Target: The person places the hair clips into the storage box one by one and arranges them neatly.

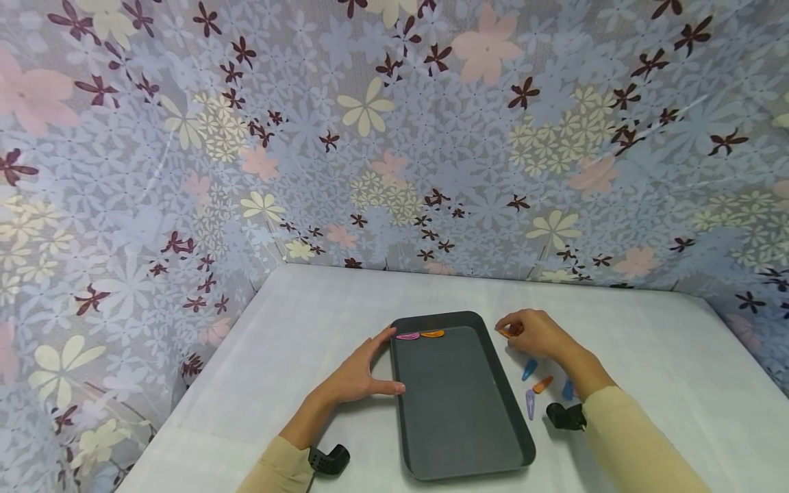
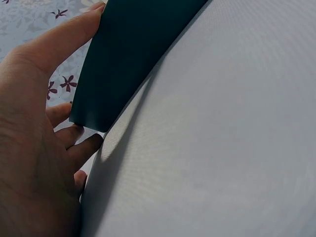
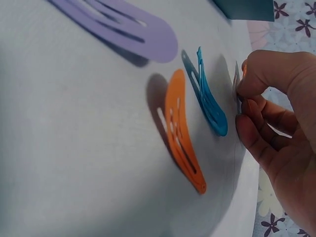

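Note:
A dark grey rectangular tray (image 1: 456,411) lies on the white table. Inside its far end, a pink hair clip (image 1: 407,336) and an orange hair clip (image 1: 433,334) lie end to end. My left hand (image 1: 357,373) touches the tray's left side with thumb and fingers spread; in the left wrist view the thumb rests against the tray wall (image 2: 133,54). Right of the tray, my right hand (image 1: 536,332) pinches another orange hair clip (image 1: 505,333) close to the table. The fingers hide most of that clip in the right wrist view.
Near the right forearm lie loose clips: a blue one (image 3: 210,101), an orange one (image 3: 178,128), a purple one (image 3: 123,27), and another blue one (image 1: 568,390) beside a partly hidden pink one. Flower-patterned cloth (image 1: 394,137) hangs behind the table.

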The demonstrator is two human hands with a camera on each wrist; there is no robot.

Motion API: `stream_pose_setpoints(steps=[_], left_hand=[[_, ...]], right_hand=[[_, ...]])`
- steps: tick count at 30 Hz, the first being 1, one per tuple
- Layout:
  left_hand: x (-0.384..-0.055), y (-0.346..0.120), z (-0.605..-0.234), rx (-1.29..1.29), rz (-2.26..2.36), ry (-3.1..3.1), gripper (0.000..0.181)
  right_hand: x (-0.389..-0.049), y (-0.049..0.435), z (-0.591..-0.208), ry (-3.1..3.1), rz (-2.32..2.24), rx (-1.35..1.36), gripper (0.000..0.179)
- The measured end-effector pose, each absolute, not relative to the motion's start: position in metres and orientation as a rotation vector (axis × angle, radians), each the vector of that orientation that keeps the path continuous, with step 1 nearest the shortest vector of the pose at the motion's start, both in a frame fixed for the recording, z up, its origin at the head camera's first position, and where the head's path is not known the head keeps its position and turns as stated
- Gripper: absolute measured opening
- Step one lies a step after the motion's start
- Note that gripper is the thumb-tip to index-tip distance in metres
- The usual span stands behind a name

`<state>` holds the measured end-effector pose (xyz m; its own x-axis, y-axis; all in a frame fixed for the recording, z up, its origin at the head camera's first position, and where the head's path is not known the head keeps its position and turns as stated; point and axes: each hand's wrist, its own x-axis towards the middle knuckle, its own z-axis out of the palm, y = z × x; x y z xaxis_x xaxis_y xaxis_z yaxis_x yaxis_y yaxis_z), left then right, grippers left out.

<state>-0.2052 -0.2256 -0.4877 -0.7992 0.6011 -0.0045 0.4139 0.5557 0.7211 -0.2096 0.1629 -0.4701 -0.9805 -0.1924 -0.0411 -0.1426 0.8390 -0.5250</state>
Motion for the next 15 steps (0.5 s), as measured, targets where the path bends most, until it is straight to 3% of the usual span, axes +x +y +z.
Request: stream_pose_setpoints(steps=[15], left_hand=[[-0.2067, -0.225, -0.489, 0.84, 1.076, 2.54, 0.101]], right_hand=[[-0.2132, 0.162, -0.4706, 2.907, -0.866, -0.329, 0.033]])
